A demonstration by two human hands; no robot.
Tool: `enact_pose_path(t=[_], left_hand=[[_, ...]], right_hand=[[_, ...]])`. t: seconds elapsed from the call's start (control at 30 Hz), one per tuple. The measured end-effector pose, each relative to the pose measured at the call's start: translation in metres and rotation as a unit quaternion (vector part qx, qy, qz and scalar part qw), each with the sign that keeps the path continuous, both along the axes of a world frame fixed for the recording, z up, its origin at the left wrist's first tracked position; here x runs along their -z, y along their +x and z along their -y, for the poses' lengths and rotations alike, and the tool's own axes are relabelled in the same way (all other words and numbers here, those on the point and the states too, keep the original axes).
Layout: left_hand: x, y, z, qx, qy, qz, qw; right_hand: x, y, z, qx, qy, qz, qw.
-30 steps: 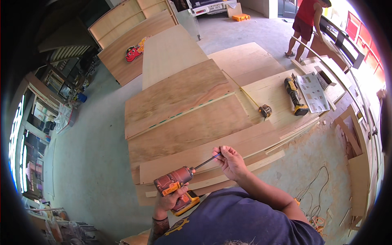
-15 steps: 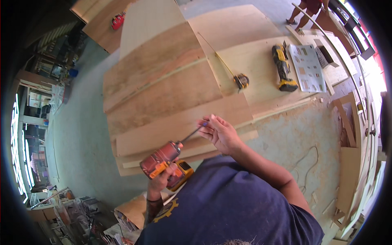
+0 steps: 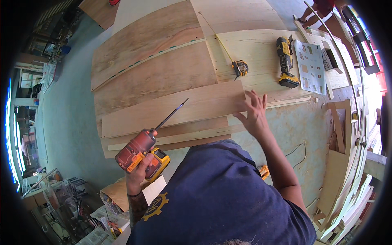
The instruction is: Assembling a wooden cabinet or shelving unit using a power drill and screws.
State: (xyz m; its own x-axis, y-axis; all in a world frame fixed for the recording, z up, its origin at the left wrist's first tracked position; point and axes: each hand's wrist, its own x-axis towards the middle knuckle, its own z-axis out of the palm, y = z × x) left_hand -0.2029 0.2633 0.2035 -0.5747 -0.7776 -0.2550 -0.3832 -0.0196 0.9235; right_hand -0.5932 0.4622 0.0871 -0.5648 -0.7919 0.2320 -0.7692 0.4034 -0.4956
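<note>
A red cordless impact driver [image 3: 136, 151] with a yellow battery is gripped in my left hand [image 3: 138, 175], left of my body. Its long dark bit [image 3: 171, 114] points up and away over the boards; whether a screw sits on the tip I cannot tell. My right hand [image 3: 255, 112] has its fingers spread at the right end of a narrow plywood board [image 3: 175, 107], holding nothing. Whether the fingertips touch that end is unclear. The narrow board lies along the near side of a large brown plywood panel [image 3: 163, 67], with thin wooden strips [image 3: 175, 138] nearer me.
Beyond the boards lie a tape measure [image 3: 240, 68] with its yellow blade out, a yellow-and-black oscillating tool [image 3: 286, 63] and a printed sheet [image 3: 309, 65]. Wooden frames [image 3: 345, 139] stand at right. Clutter [image 3: 61, 200] fills the lower left. Another person's legs [image 3: 314, 16] show at the far right.
My right hand has left the bit's tip, moved right to the narrow board's end and spread its fingers. The driver, still in my left hand, has shifted left and slightly down.
</note>
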Motion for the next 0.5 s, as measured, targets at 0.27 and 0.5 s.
enact_pose_path(t=[0.27, 0.5], left_hand=[[0.004, -0.012, -0.007, 0.013, 0.017, 0.002, 1.0], [0.011, -0.023, 0.005, 0.07, 0.014, 0.026, 0.997]], right_hand=[[-0.004, -0.037, -0.011, -0.026, -0.006, 0.267, 0.963], [0.01, -0.041, -0.014, -0.079, -0.031, 0.219, 0.972]])
